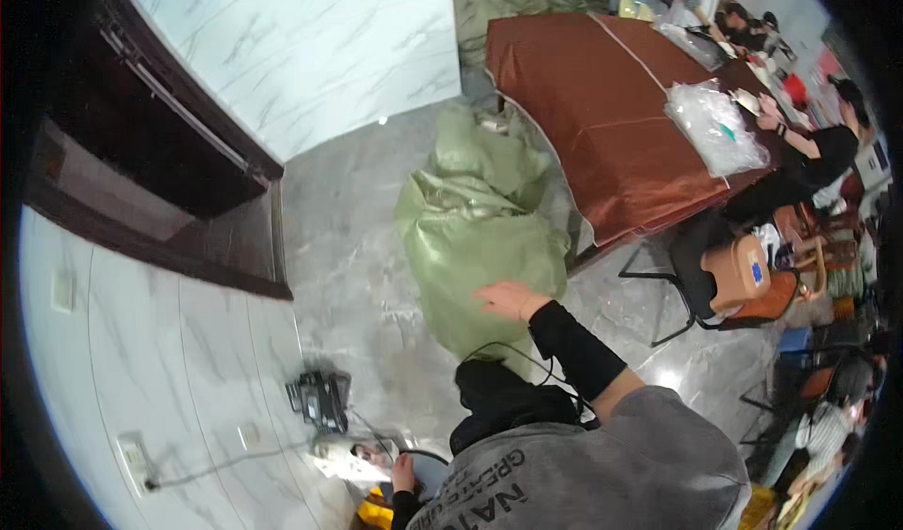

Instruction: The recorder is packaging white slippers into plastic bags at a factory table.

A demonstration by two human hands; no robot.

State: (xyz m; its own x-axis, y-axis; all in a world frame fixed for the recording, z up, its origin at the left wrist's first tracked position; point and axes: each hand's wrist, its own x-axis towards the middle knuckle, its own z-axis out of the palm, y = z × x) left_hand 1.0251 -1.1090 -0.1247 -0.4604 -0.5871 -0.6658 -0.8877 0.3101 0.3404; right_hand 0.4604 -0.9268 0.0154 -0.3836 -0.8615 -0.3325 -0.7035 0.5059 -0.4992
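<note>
My right hand (513,300) is stretched out over a large pale green woven sack (484,248), fingers extended and nothing in them. Whether it touches the sack, I cannot tell. The sack lies on the floor in front of me, its surface creased. My left hand (403,474) is low at the lower edge, beside a round grey-blue object (431,474) with a dark rim. Its fingers are too small and partly hidden to make out a grip. A white printed package (353,459) and something yellow (376,513) lie close to that hand.
A table with a brown cover (602,126) stands far right, carrying clear plastic bags (717,127). A black device (318,400) with a cable to a wall socket (137,462) sits at the left. A chair (696,290) holds a tan bin (738,274). Another person (818,158) works beyond the table.
</note>
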